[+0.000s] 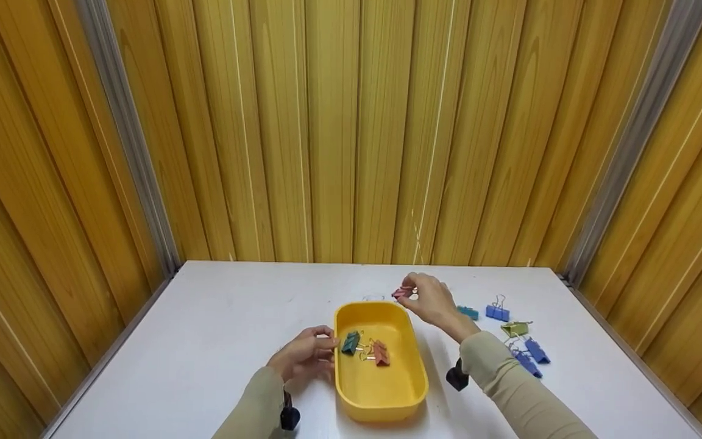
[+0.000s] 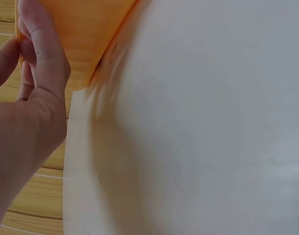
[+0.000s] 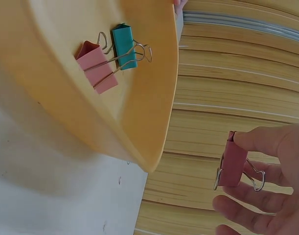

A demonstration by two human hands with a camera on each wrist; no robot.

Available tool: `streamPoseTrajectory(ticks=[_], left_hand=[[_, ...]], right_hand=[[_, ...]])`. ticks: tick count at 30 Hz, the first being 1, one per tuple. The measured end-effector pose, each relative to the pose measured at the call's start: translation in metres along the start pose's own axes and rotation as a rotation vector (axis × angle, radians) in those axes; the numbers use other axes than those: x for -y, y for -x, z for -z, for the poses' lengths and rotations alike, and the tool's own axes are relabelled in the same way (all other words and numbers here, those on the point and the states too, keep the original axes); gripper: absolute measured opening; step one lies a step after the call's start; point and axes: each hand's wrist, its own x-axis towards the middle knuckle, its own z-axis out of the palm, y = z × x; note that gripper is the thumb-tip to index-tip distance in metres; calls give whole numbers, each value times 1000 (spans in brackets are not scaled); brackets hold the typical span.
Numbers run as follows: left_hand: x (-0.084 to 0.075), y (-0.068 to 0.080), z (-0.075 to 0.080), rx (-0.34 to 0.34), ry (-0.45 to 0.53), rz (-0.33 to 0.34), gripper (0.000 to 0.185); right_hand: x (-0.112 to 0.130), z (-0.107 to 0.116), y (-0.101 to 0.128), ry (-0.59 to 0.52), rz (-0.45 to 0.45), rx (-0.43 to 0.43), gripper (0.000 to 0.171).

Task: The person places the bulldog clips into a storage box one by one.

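A white table [image 1: 205,341] stands against a wall of wooden panels. A yellow tray [image 1: 413,390] lies directly on it, near the front edge. To the right of the tray lie loose binder clips: a teal one [image 1: 468,313] nearest the tray, a blue one [image 1: 498,313] beside that, a green one [image 1: 514,329] and two more blue ones [image 1: 532,356] further right
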Motion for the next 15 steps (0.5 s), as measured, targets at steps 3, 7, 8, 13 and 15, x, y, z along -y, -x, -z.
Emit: streamPoseTrajectory(ticks=[3, 7, 8, 13, 15], left_hand=[[-1, 0, -1, 7, 7, -4, 18], [0, -1, -1, 5, 15, 2, 28], [1, -1, -1, 6, 15, 2, 29], [0, -1, 1, 1, 10, 11, 30], [0, -1, 1, 1, 3, 10, 28]], right_hand=[[3, -4, -1, -3, 0, 10, 19], [8, -9, -3, -15, -20, 29, 20], [9, -10, -3, -20, -29, 35, 20], [13, -18, -3, -37, -36, 45, 20], [15, -21, -3, -36, -29, 49, 21]])
